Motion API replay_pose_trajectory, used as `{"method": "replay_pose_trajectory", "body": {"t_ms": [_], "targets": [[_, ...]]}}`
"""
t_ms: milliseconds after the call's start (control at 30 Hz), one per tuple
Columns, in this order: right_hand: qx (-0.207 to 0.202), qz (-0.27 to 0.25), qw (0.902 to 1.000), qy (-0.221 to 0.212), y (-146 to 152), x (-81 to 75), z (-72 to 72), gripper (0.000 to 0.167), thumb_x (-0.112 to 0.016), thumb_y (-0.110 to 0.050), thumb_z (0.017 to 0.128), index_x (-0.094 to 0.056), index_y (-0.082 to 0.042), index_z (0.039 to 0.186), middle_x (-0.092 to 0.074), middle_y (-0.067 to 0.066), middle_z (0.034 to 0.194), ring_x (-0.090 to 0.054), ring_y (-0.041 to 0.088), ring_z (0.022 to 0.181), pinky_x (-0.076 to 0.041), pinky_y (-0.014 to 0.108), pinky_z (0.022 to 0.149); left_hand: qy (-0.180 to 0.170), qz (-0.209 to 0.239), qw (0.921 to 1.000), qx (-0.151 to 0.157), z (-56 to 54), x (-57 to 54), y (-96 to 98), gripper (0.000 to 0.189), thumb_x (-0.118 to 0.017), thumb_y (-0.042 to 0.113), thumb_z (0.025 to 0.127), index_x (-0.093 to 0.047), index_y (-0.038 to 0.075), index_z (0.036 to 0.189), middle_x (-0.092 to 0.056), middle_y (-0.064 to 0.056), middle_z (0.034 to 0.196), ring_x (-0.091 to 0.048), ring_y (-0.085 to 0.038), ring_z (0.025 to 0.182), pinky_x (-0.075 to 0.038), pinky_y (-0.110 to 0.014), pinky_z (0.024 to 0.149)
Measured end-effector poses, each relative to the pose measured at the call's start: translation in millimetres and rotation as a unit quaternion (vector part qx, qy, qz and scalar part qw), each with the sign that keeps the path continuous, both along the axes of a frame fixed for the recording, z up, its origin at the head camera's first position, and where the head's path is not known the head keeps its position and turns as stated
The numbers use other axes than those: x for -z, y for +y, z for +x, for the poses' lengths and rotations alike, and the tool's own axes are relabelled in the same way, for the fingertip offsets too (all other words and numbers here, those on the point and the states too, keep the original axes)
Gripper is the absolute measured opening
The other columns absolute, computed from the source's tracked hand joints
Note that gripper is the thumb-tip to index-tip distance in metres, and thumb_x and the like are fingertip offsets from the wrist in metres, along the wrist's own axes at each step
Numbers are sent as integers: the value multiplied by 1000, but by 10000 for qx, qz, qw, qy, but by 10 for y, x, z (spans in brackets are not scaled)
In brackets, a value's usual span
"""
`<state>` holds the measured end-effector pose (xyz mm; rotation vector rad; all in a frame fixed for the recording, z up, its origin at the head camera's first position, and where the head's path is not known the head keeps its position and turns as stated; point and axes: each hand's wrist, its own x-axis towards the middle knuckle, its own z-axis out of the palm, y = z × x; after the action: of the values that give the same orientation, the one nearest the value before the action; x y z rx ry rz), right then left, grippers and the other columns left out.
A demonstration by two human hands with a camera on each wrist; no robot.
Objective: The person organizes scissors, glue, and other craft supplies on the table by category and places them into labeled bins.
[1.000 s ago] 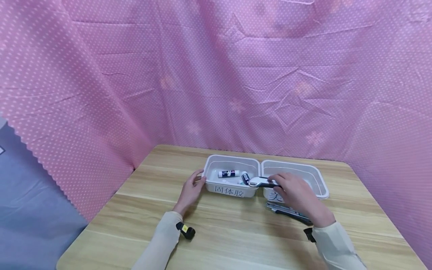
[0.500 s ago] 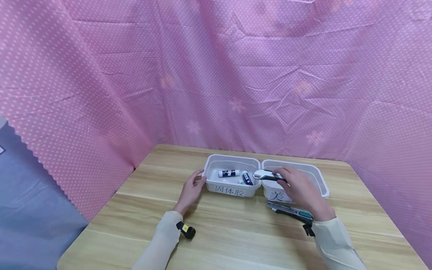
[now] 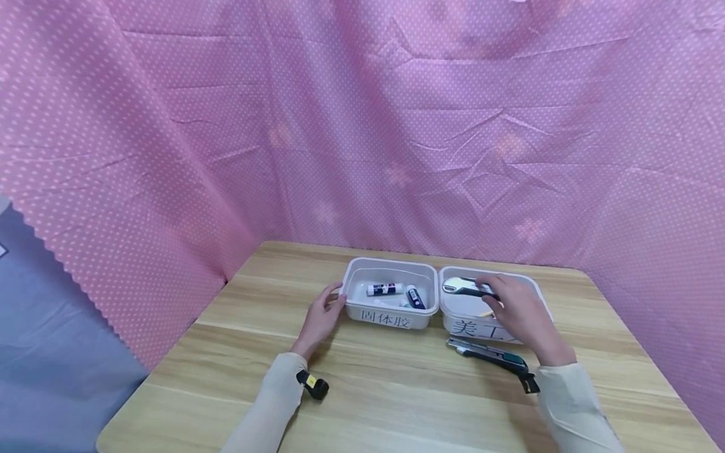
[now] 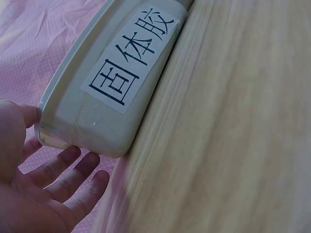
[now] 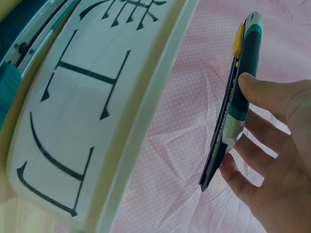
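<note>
In the head view my right hand [image 3: 518,308] pinches a utility knife [image 3: 467,287] over the right white plastic box [image 3: 544,296]. The right wrist view shows the knife's dark teal grip [image 5: 250,63] and yellow slider between thumb and fingers. At the left box [image 3: 348,270], my left hand [image 3: 320,321] rests against the outer end, its fingers loosely extended and touching the wall and rim, as the left wrist view shows. Two glue sticks, one lying crosswise [image 3: 385,289] and one slanted [image 3: 415,297], are inside that box. Something small and yellow [image 3: 487,313] shows inside the right box.
Another utility knife [image 3: 495,357] lies on the wooden table [image 3: 385,390] in front of the right box. Both boxes stand side by side, with labels [image 3: 385,319] on their front walls. A pink dotted curtain [image 3: 362,157] hangs behind the table.
My right hand has carried the utility knife to the right, from above the left box's right edge to above the right box. The left hand stays in place.
</note>
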<state>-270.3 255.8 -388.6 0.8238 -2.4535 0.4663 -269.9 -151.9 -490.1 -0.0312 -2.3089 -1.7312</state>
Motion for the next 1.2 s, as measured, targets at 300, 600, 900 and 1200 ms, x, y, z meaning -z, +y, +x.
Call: {"method": "replay_pose_trajectory", "body": {"t_ms": [300, 600, 900, 1200], "targets": [[202, -90, 9987, -466, 110, 90, -77, 32, -72, -2, 93, -67, -5, 125, -71, 15, 117, -65, 34, 106, -55, 55, 89, 56, 14, 10000, -23, 13, 14, 12, 47, -59, 30, 105, -52, 14, 149, -64, -22, 136, -65, -37, 122, -53, -49, 106], [379, -167, 9964, -734, 188, 185, -134, 31, -71, -2, 94, -67, -5, 125, -68, 19, 122, -62, 39, 112, -53, 60, 94, -48, 2, 10000, -44, 18, 6, 8, 47, -58, 29, 106, -50, 18, 150, -63, -21, 138, -64, -37, 123, -51, -51, 108], [508, -58, 9949, -875, 248, 252, -180, 26, -71, -2, 93, -69, -4, 119, -70, 19, 114, -65, 37, 105, -55, 58, 88, -63, 7, 10000, -18, 23, -19, 11, 47, -59, 30, 105, -51, 19, 150, -63, -20, 137, -65, -36, 122, -52, -50, 107], [569, 55, 9932, -1010, 257, 293, -210, 25, -71, -2, 93, -71, -4, 117, -73, 18, 109, -67, 36, 99, -55, 57, 83, -57, 37, 10000, -4, 31, -17, 7, 48, -60, 32, 105, -50, 18, 150, -63, -21, 137, -65, -37, 121, -52, -50, 107]]}}
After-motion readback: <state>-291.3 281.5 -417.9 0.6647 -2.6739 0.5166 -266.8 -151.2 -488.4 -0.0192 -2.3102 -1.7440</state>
